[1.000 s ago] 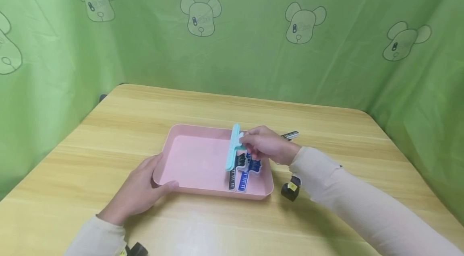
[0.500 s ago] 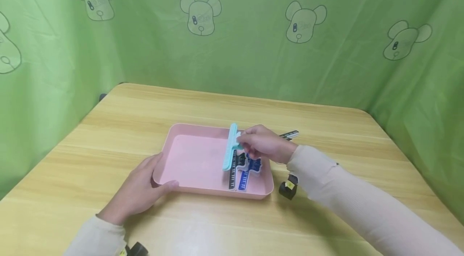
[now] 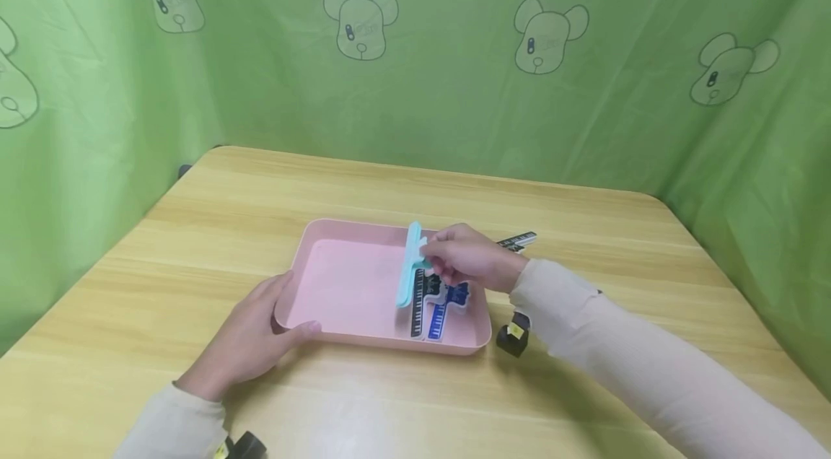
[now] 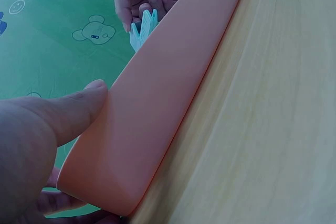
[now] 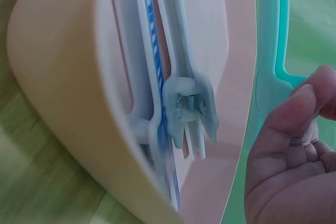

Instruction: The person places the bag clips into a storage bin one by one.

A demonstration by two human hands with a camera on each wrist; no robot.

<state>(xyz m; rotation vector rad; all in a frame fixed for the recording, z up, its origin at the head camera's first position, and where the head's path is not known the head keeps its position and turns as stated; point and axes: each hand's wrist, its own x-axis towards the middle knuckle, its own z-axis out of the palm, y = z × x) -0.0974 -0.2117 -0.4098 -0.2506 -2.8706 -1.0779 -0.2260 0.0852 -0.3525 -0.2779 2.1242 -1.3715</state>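
My right hand [image 3: 470, 257] pinches a turquoise clip [image 3: 409, 271] by its handle end, holding it over the right half of a pink tray [image 3: 344, 286]. The clip's long bar stands clear of the tray floor in the right wrist view. Beneath it, a black clip [image 3: 418, 311] and a blue clip [image 3: 438, 322], both with piano-key patterns, lie side by side inside the tray. At the tray's near left corner my left hand [image 3: 249, 336] grips the wall, thumb on the front side and fingers round the left side, partly hidden.
On the wooden table [image 3: 195, 257], beyond the tray's right end, lies a further black-and-white piano-patterned clip [image 3: 519, 239], partly hidden by my right hand. A green curtain [image 3: 454, 120] with bear-head drawings encloses the table's back and sides.
The turquoise clip and my right hand have shifted slightly left over the tray. My left hand keeps its hold on the corner, and the clips inside look unmoved.
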